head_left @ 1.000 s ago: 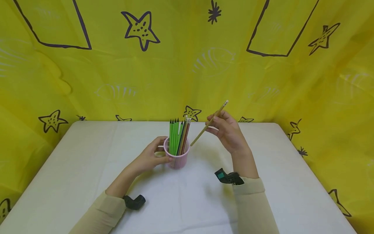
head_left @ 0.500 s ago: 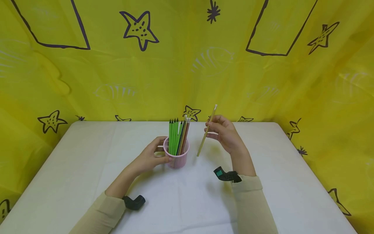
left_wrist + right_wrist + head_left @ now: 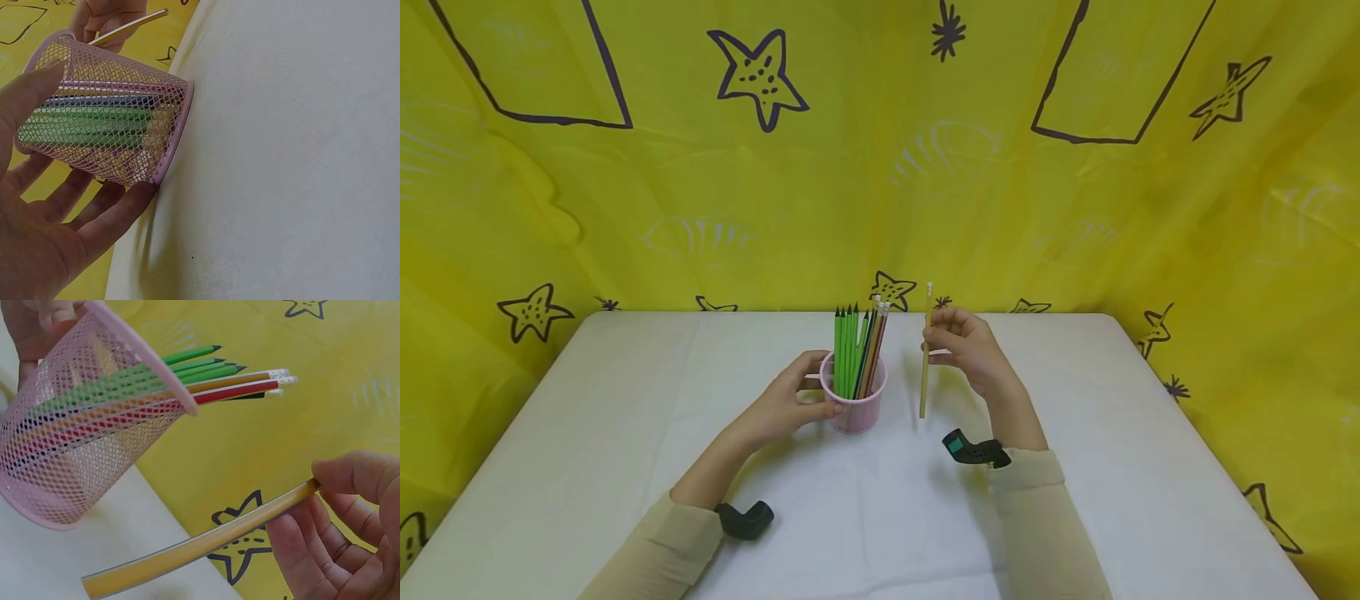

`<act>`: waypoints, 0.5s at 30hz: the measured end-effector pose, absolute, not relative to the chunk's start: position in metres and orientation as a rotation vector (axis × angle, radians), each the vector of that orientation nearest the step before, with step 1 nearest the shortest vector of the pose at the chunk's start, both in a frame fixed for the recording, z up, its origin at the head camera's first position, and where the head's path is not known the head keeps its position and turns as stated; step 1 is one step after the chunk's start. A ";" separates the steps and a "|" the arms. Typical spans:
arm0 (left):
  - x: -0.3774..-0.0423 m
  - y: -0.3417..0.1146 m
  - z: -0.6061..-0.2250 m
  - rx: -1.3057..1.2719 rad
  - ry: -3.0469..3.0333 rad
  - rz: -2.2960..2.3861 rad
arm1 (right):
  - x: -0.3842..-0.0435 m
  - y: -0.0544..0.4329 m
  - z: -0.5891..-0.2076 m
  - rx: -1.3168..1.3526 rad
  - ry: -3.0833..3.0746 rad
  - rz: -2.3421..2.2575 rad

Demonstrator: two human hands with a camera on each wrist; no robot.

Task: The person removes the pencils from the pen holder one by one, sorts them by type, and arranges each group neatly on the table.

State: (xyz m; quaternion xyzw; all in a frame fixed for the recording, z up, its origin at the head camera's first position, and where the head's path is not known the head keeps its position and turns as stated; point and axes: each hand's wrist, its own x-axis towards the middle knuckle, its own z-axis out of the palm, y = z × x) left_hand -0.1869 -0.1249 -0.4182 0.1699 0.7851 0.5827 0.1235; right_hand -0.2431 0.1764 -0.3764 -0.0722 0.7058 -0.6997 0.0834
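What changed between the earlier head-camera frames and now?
In the head view, the right hand, pinching the yellow pencil throughout, came lower and slightly left; the pencil swung from slanted to nearly upright, its lower end moving right, away from the pink mesh cup. Nothing was gripped or released. The left hand still holds the cup, green pencils inside.

Cup (image 3: 861,414) on surface (image 3: 850,517), pencils (image 3: 847,358) inside
Left hand (image 3: 792,403) is at its left, lone pencil (image 3: 924,383) and right hand (image 3: 973,353) at its right.
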 end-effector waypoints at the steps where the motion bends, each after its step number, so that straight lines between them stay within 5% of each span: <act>1: -0.187 -0.125 -0.418 0.495 2.289 1.699 | -0.243 0.176 -0.377 -0.213 2.121 -2.075; 15: -0.185 -0.125 -0.417 0.495 2.290 1.698 | -0.249 0.171 -0.391 -0.097 2.198 -1.950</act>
